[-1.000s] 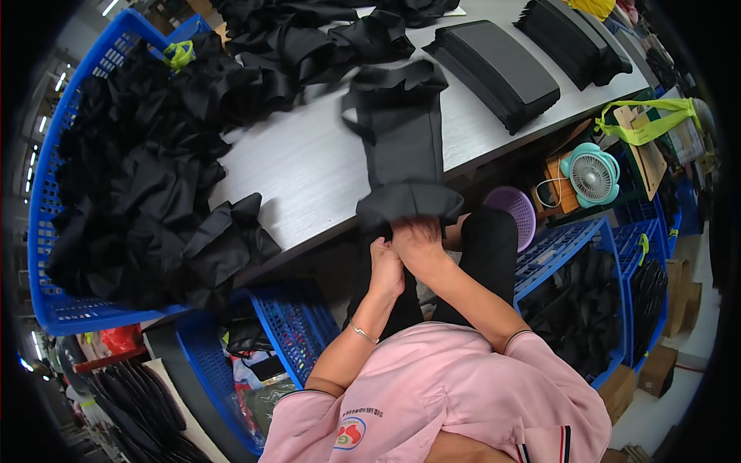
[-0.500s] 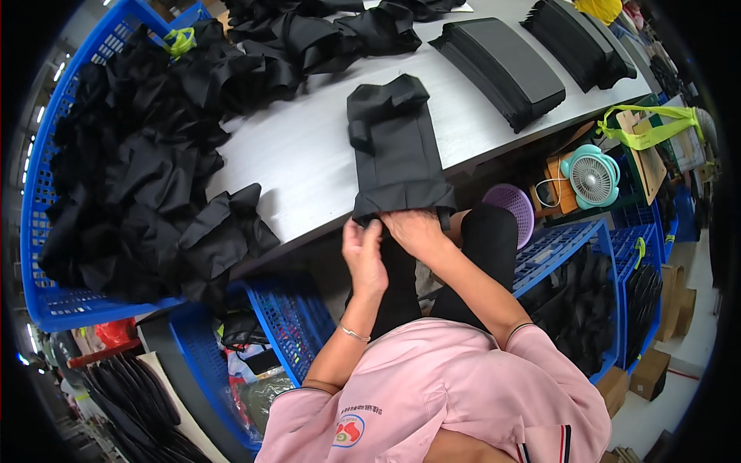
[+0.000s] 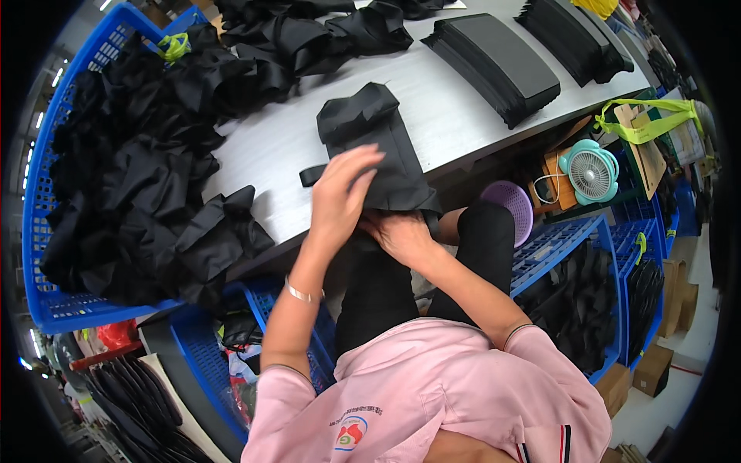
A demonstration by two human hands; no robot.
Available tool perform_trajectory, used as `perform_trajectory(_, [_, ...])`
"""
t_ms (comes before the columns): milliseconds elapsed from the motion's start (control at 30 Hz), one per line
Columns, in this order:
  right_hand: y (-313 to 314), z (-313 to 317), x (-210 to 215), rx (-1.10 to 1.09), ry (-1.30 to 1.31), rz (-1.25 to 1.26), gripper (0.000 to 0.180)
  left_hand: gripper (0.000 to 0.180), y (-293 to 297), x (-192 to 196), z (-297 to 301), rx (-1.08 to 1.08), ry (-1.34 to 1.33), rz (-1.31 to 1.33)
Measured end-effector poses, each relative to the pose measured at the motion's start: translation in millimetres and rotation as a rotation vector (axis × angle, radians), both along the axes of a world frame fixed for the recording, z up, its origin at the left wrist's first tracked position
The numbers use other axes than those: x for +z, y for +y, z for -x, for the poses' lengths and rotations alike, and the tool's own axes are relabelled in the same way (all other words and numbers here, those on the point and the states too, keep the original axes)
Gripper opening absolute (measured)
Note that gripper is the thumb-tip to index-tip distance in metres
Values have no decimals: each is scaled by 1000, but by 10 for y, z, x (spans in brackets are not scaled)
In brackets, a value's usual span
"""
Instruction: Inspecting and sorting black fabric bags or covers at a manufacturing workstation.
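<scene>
Up swings the left hand (image 3: 340, 193), fingers loosely spread over the black cloth (image 3: 400, 163); the right hand (image 3: 401, 238) tucks its fingertips underneath, grip hidden, can't tell! Cloth overhangs the table (image 3: 278, 154) edge: one hard tug could drag it lapward.

Cloth piece (image 3: 399, 171): plain black
Heap (image 3: 154, 174): black
Table (image 3: 274, 150): pale silver-grey
Stack (image 3: 505, 62): grey top, black sides
Crate (image 3: 73, 315): blue, pierced in a grid
Tie (image 3: 176, 49): bright yellow-green
Fan (image 3: 593, 171): turquoise, pale ribbed grille
Basket (image 3: 515, 207): purple, dotted with holes
Shirt (image 3: 432, 370): pink, with dark, white and red stripes
Badge (image 3: 350, 434): red and green, blue rim
Trousers (image 3: 377, 297): black
Bracelet (image 3: 299, 292): silver
Carton (image 3: 653, 370): brown
</scene>
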State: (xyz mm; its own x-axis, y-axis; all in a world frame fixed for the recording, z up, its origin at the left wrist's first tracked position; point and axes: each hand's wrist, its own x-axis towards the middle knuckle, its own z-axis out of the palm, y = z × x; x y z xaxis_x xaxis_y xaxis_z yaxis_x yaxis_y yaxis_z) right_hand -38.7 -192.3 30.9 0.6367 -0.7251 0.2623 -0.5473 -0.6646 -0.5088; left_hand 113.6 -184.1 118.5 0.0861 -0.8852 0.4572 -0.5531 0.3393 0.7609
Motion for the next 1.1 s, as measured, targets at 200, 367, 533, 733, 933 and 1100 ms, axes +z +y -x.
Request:
perform_trajectory(200, [55,99,-57,73,-7,-45,33,50,-671,-622,-7,-370,-602,-230])
perform_trajectory(367, [98,72,92,46,140,101,30,59,-1048,-712,-239,-194,-778,-126])
perform_trajectory(533, [101,39,133,47,162,132,31,69,-1346,-761,-400,136,-795,-210])
perform_trajectory(733, [269,402,316,-125,-312,320,36,73,-1347,-809,-390,142,-740,-227])
perform_trajectory(933, [-246,488,518,-379,-439,-8,46,74,-1346,-780,-352,158,-757,-226])
perform_trajectory(1100, [-254,454,335,-182,-411,-192,29,73,-1364,-759,-330,163,-770,-240])
